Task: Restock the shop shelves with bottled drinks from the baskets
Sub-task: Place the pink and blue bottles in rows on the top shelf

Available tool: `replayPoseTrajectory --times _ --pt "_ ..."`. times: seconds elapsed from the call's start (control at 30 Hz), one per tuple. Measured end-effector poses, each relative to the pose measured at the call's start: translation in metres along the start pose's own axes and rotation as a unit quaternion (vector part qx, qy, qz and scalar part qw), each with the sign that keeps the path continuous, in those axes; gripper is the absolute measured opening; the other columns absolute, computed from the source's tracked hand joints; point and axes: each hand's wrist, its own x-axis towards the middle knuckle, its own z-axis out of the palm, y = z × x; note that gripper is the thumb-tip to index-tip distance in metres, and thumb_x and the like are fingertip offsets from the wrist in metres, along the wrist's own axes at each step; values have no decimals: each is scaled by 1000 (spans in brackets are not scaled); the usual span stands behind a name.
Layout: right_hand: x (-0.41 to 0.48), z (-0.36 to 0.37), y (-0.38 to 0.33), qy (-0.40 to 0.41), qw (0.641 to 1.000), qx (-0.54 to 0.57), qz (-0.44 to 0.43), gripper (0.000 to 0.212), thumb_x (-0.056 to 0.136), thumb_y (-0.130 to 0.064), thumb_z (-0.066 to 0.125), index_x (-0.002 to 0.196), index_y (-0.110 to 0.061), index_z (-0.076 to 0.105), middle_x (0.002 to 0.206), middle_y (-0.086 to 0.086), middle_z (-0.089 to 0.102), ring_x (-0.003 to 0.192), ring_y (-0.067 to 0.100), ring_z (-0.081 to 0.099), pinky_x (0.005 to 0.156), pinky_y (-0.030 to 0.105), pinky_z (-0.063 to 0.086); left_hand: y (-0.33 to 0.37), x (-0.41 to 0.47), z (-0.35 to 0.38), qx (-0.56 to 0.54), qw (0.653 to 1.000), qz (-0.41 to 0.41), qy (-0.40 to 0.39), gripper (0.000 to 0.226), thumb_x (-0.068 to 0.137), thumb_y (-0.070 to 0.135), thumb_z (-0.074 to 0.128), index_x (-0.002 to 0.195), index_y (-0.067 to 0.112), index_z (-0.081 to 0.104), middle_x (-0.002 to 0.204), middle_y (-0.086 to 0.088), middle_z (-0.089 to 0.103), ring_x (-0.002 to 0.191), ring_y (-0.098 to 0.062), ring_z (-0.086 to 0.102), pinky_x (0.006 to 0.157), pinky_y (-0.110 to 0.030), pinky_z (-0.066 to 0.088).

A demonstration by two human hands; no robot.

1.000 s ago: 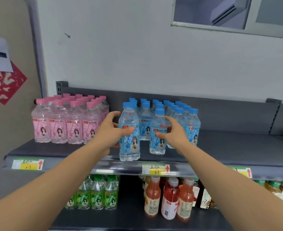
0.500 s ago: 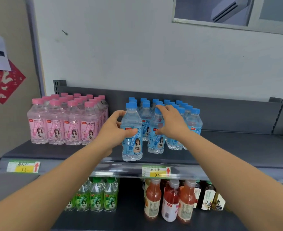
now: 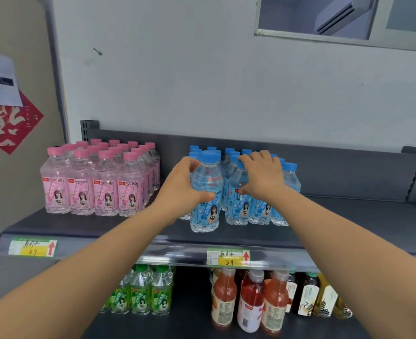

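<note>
A blue-capped soda bottle (image 3: pixel 206 192) stands near the front of the dark top shelf (image 3: pixel 349 223), and my left hand (image 3: pixel 181 189) is wrapped around its left side. Behind and to its right stands a block of several more blue-capped bottles (image 3: pixel 289 182). My right hand (image 3: pixel 263 174) rests over the front bottles of that block, with the fingers on their caps and the thumb at a label. No basket is in view.
A block of pink peach soda bottles (image 3: pixel 99 182) fills the shelf's left part. Price tags (image 3: pixel 227 257) sit on the shelf edge. Below stand green bottles (image 3: pixel 143 292), orange and red juice bottles (image 3: pixel 251 299) and dark bottles (image 3: pixel 307 293).
My right hand has risen from a front bottle's side onto the caps of the blue block. My left hand stays wrapped around the front bottle, which has moved little on the shelf.
</note>
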Motion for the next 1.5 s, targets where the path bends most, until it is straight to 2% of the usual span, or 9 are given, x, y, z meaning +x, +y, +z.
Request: replayPoseTrajectory --times 0.17,0.23,0.43,0.57,0.7,0.83,0.93,1.1,1.5 --pt "2 2 3 5 1000 14 -9 85 70 -54 77 139 -24 37 134 1 48 130 26 35 104 41 29 7 11 9 67 997 31 -38 104 70 13 81 141 48 14 123 -1 42 100 -17 59 85 -36 54" --pt "2 4 5 17 1000 22 -10 85 69 -54 77 138 -24 37 133 -1 49 129 24 37 103 39 29 10 16 12 98 993 42 -54 111 73 13 79 140 58 4 122 -4 43 97 -19 60 85 -40 55" --pt "4 10 11 40 998 57 -10 79 65 -55 79 129 -24 44 128 -4 54 125 20 41 100 38 29 12 32 17 222 969 76 -71 93 69 23 82 135 51 23 112 0 48 88 -17 57 72 -32 50" --pt "3 13 14 43 996 78 -19 79 65 -54 80 129 -23 45 129 -4 53 125 20 41 101 38 29 11 42 23 302 947 93 -60 93 67 32 83 137 45 23 104 4 55 95 -17 52 97 -39 35" --pt "1 15 18 48 994 97 -29 78 67 -50 79 132 -23 45 131 -4 53 126 20 41 103 39 28 7 54 29 364 923 115 -38 91 64 37 83 134 40 25 91 8 56 98 -17 52 96 -38 23" --pt "1 15 21 42 994 98 -35 76 71 -46 77 135 -23 44 134 -5 51 129 19 38 106 38 26 2 68 34 429 894 125 -31 86 64 40 84 133 29 33 75 17 37 91 -16 44 96 -38 23" --pt "1 15 20 44 994 99 -35 75 72 -45 77 136 -24 43 135 -4 51 130 19 38 107 38 25 -8 77 36 467 874 126 -39 85 64 47 82 131 25 35 86 11 48 101 -20 47 99 -41 22" --pt "1 17 20 49 993 100 -33 76 73 -45 77 137 -24 42 136 -5 50 130 19 38 108 38 24 -18 88 38 494 861 115 -38 86 67 54 76 137 24 34 110 2 58 125 -21 40 112 -54 3" --pt "-2 16 14 45 993 105 -20 77 75 -45 75 140 -27 38 139 -6 48 132 18 37 111 40 22 -29 88 34 520 845 116 -38 97 74 56 69 148 22 15 122 4 57 134 -22 33 112 -56 4"
